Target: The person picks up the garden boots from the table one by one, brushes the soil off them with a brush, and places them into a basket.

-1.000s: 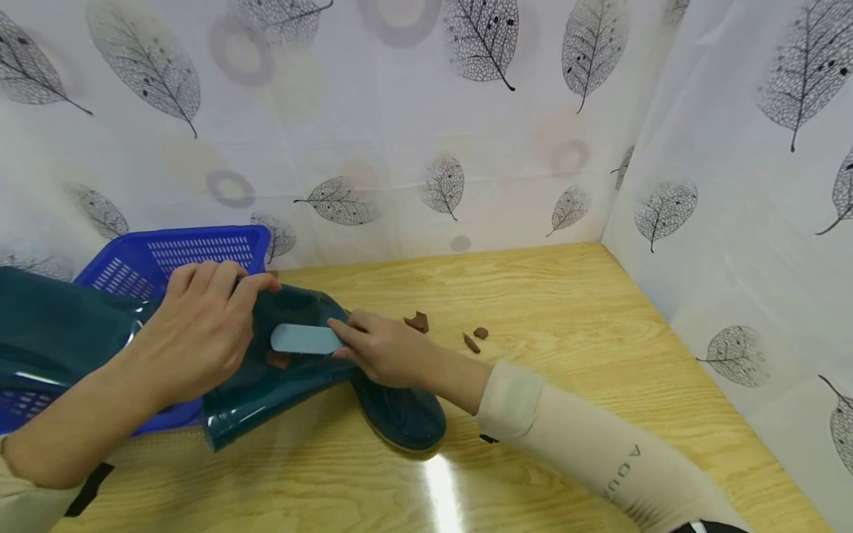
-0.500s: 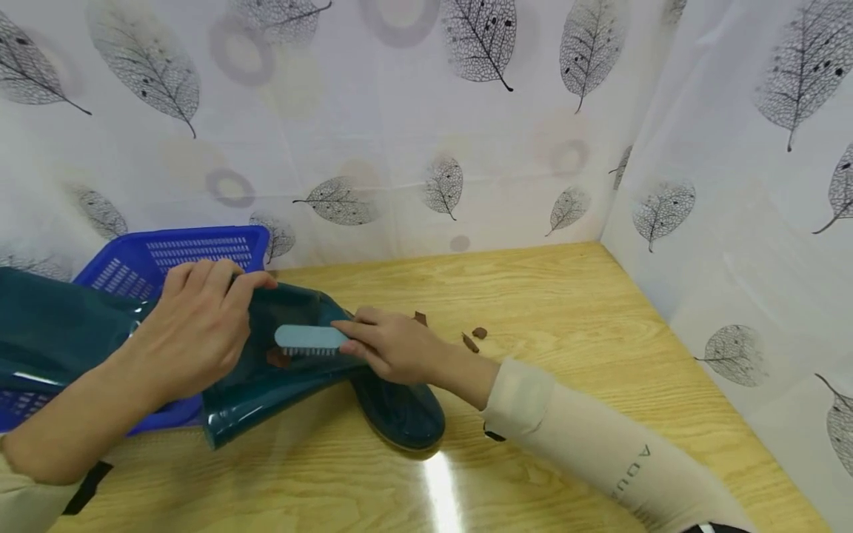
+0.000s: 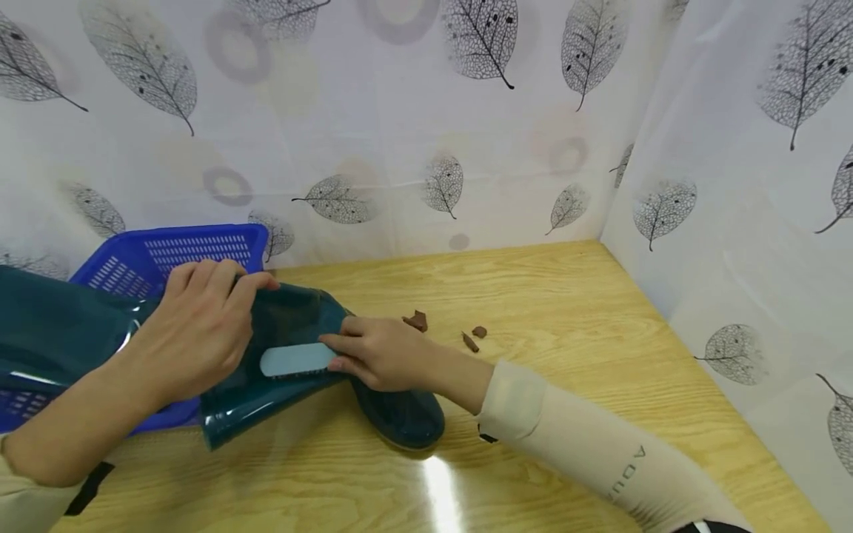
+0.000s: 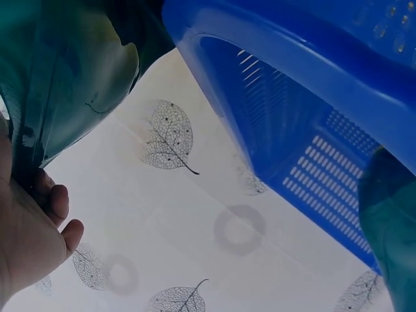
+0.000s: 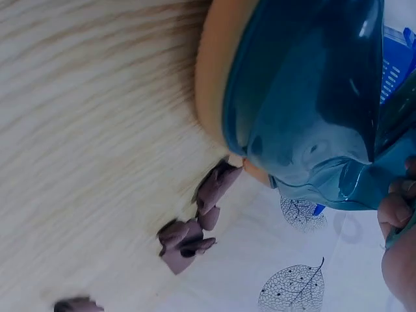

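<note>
A dark green rubber boot [image 3: 296,314] lies on its side, its toe on the wooden table and its shaft pointing left. At the shaft's upper edge my left hand [image 3: 203,322] grips it; the left wrist view has its fingers [image 4: 58,201] at the rubber's edge. My right hand [image 3: 386,355] pinches a light blue brush [image 3: 293,360] by one end, its bristles down against the shaft. In the right wrist view the boot's tan sole [image 5: 218,71] faces the table, with part of the right hand at the right edge.
A blue plastic basket [image 3: 166,233] stands at the back left, with a second green boot [image 3: 60,326] lying across it. Several brown flakes [image 3: 416,320] lie on the table [image 3: 533,296] behind the boot's foot. A leaf-patterned curtain [image 3: 386,133] borders the back and right.
The brush tilted to show its bristles half a second ago, then moved toward the near side of the shaft, covering a brown patch visible before. My left hand and the boot stay in place.
</note>
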A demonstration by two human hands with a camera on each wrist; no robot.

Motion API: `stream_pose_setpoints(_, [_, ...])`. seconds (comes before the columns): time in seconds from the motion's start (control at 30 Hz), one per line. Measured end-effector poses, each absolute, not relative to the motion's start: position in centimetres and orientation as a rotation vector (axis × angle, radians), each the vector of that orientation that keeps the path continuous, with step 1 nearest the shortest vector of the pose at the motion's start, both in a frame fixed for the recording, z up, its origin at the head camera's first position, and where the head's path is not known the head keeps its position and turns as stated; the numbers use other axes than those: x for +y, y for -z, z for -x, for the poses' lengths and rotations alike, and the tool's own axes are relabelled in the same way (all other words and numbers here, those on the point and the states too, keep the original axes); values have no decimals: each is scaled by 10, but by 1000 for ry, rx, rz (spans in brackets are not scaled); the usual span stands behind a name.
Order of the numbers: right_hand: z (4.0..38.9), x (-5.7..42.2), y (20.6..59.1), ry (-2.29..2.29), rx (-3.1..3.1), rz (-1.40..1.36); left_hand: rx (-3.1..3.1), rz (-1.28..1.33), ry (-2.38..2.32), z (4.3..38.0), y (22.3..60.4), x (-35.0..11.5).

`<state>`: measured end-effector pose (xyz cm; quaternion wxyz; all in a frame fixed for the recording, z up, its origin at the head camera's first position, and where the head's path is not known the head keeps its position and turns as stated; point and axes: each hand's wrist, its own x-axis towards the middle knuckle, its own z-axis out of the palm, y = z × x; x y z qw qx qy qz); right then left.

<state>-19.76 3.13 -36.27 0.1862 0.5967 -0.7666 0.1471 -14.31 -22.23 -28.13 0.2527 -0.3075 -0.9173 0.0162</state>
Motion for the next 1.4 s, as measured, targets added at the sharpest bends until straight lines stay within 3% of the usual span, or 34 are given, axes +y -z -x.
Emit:
stream_pose_setpoints(0.57, [213, 59, 366, -228, -2184, -1566, -2489, 813, -47, 143, 285, -227])
stream_pose_setpoints(0.97, [193, 19, 353, -216, -2009, -1628, -2467, 821, -28, 144, 288, -227])
stream_pose_setpoints(1.4, [210, 70, 364, -24, -2144, -1474, -2466, 832, -29, 144, 284, -227])
